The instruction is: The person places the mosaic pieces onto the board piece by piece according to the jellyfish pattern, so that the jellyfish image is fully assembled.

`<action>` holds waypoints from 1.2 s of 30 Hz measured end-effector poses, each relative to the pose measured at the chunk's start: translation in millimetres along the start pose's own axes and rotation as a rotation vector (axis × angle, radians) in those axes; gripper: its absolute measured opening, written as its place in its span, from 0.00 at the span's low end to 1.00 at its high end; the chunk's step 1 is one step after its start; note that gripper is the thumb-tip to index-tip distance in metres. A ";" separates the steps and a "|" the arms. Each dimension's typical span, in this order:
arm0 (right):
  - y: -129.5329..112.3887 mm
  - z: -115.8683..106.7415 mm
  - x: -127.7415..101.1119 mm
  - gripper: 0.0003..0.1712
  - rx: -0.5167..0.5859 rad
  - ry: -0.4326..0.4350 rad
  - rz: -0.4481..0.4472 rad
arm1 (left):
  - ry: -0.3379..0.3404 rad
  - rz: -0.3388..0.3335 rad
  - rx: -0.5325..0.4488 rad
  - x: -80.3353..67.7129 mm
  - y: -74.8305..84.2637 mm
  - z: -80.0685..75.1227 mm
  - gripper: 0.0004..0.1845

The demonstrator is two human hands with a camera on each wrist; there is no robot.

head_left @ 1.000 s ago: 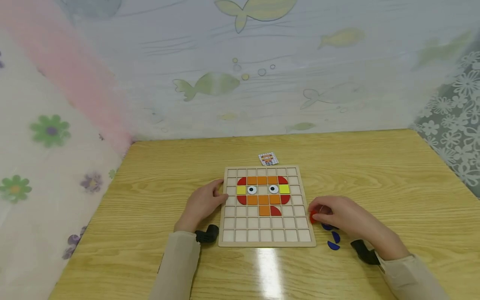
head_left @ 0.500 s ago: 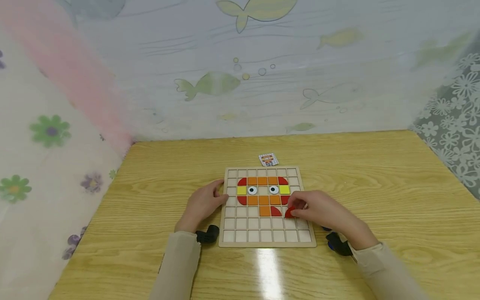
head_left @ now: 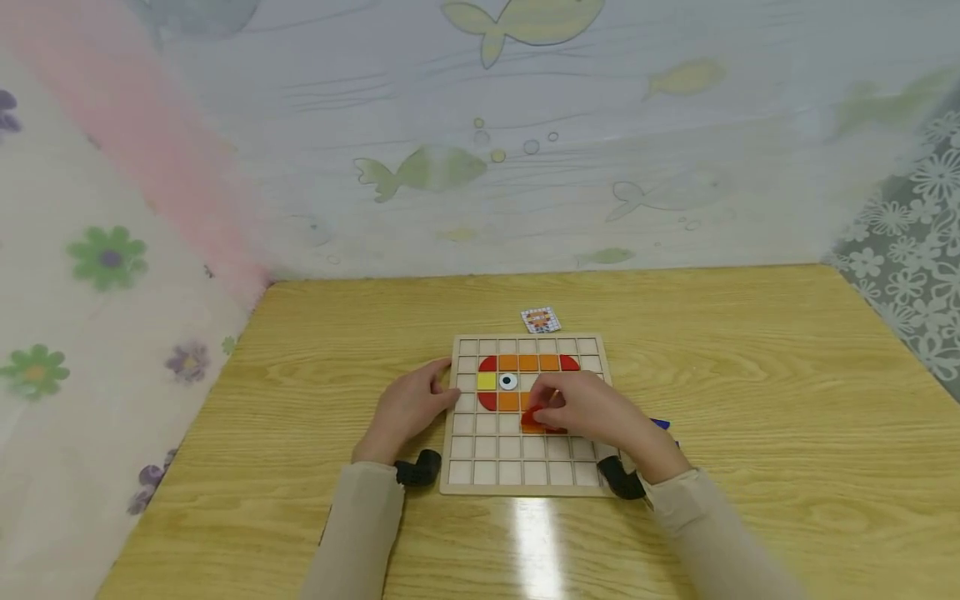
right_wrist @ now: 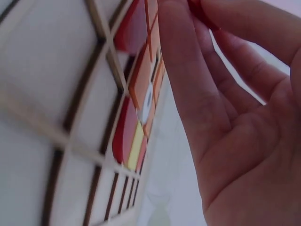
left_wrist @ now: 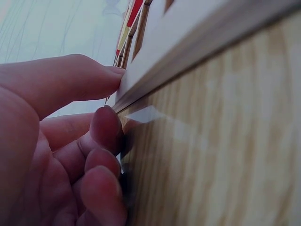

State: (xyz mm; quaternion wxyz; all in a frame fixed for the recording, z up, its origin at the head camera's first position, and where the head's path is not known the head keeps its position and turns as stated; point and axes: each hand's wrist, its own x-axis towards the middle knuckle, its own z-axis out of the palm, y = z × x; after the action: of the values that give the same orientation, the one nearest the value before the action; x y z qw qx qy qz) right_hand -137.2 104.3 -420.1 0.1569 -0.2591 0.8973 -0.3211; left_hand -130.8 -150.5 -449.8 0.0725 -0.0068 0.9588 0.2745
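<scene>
A wooden grid board [head_left: 480, 490] lies on the table, with orange squares [head_left: 528, 362], red quarter-circle pieces [head_left: 487, 402], a yellow square [head_left: 487, 381] and a round eye piece [head_left: 507, 381] in its cells. At its left edge, my left hand [head_left: 408, 408] grips the rim, thumb on top and fingertips against the side. My right hand [head_left: 588, 408] is over the middle of the board, pinching a red quarter-circle piece [head_left: 531, 417] between thumb and fingers. That piece overlaps an orange square in the head view. The right hand hides the board's right-hand pieces.
A small card [head_left: 541, 320] with a printed pattern lies just behind the board. Blue pieces [head_left: 660, 423] on the table [head_left: 787, 375] peek out beside the right wrist. A patterned wall covering [head_left: 420, 225] rises behind the table.
My right hand has carried the red quarter-circle piece leftward, from beside the board's right edge to over its middle. The left hand has stayed at the left rim.
</scene>
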 end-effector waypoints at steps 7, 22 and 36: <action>-5.9 10.8 5.1 0.04 0.032 0.042 -0.022 | -0.006 -0.003 -0.009 -0.6 1.4 0.2 0.30; -16.6 26.9 7.8 0.03 -0.118 0.122 -0.053 | -0.006 -0.007 -0.012 0.0 2.2 -1.3 0.30; -17.8 28.5 5.0 0.07 -0.183 0.105 -0.075 | -0.011 -0.017 -0.002 0.3 2.4 0.4 0.31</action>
State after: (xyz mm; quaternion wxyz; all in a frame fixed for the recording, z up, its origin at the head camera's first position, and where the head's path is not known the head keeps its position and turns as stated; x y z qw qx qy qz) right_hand -122.0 75.7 -430.2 0.0732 -0.2885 0.9195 -0.2569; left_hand -131.2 -148.3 -448.9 0.0800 -0.0133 0.9581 0.2748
